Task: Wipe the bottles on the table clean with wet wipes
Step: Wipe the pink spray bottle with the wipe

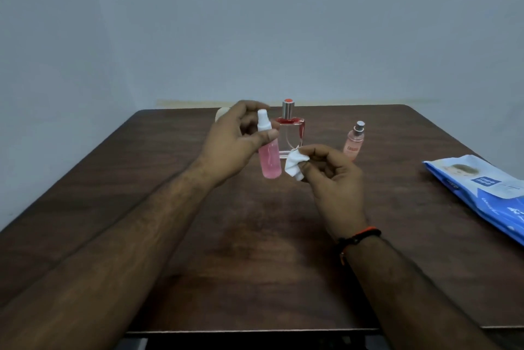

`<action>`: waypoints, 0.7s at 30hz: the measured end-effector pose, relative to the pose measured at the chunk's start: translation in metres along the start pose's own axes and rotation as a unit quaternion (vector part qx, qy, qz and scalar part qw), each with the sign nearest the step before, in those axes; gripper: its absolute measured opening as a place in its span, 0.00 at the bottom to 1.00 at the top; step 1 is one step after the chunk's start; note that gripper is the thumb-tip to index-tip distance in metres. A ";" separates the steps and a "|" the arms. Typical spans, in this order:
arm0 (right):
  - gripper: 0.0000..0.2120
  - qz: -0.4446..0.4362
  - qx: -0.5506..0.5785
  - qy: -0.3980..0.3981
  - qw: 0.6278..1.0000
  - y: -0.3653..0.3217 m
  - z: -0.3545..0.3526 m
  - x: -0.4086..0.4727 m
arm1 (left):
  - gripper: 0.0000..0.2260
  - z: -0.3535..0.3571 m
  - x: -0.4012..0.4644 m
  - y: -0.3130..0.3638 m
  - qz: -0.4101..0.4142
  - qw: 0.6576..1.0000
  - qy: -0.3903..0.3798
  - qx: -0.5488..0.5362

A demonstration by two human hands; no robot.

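While left hand (232,140) grips pink spray bottle (268,158), right hand (331,176) pinches wet wipe (293,165) beside it; square perfume bottle (292,134) at 12 o'clock, small pink bottle (353,142) at 2 o'clock apparently pending.

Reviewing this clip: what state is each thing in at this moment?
Left hand: grips pink liquid spray bottle, lifted upright.
Right hand: pinches crumpled white wipe.
Square glass perfume bottle: standing, capped.
Small peach spray bottle: standing.
Blue wipes pack: lying flat.

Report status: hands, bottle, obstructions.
Left hand grips pink plastic spray bottle, lifted. Right hand pinches crumpled white wipe beside it. Nothing blocking.
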State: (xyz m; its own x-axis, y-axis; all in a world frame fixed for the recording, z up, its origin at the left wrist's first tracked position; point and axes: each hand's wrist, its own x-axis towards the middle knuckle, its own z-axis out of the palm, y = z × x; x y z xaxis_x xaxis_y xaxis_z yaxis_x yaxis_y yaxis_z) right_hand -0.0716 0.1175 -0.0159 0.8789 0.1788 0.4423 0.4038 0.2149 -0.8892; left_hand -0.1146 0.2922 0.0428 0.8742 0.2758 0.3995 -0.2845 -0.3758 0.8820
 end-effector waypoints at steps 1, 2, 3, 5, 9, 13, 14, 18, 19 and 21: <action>0.12 -0.003 -0.006 -0.014 1.000 0.001 0.005 -0.001 | 0.15 -0.003 -0.006 -0.007 -0.016 1.000 -0.003 -0.018; 0.11 -0.012 -0.016 -0.028 0.999 0.002 0.010 -0.002 | 0.14 -0.007 -0.011 -0.012 -0.031 0.999 -0.006 -0.037; 0.11 -0.023 -0.031 -0.041 0.998 0.002 0.013 -0.002 | 0.13 -0.010 -0.016 -0.018 -0.045 0.997 -0.010 -0.054; 0.10 -0.048 -0.058 -0.060 0.995 0.002 0.021 0.000 | 0.12 -0.017 -0.023 -0.028 -0.064 0.995 -0.016 -0.075; 0.10 -0.119 -0.104 -0.055 0.986 0.004 0.040 0.005 | 0.15 -0.020 -0.029 -0.038 -0.076 0.992 0.000 -0.096; 0.10 -0.181 -0.145 -0.076 0.970 0.007 0.049 0.007 | 0.14 -0.021 -0.025 -0.041 -0.084 0.987 0.031 -0.136; 0.10 -0.194 -0.165 -0.092 0.963 0.007 0.048 0.007 | 0.14 -0.022 -0.025 -0.042 -0.087 0.985 0.039 -0.143; 0.10 -0.233 -0.222 -0.131 0.938 0.014 0.044 0.008 | 0.12 -0.025 -0.025 -0.047 -0.093 0.983 0.051 -0.152; 0.09 -0.240 -0.230 -0.139 0.933 0.015 0.043 0.008 | 0.11 -0.026 -0.024 -0.048 -0.093 0.982 0.051 -0.156; 0.08 -0.254 -0.256 -0.158 0.919 0.016 0.041 0.006 | 0.11 -0.029 -0.023 -0.046 -0.092 0.980 0.059 -0.166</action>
State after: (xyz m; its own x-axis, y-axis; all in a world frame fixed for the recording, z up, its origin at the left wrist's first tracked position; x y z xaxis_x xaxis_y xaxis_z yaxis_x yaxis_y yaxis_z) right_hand -0.0704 0.1612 -0.0223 0.4589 0.4669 0.7559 0.8795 -0.1182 -0.4609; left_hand -0.1333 0.3283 0.0002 0.8763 0.4204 0.2353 -0.2560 -0.0076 0.9667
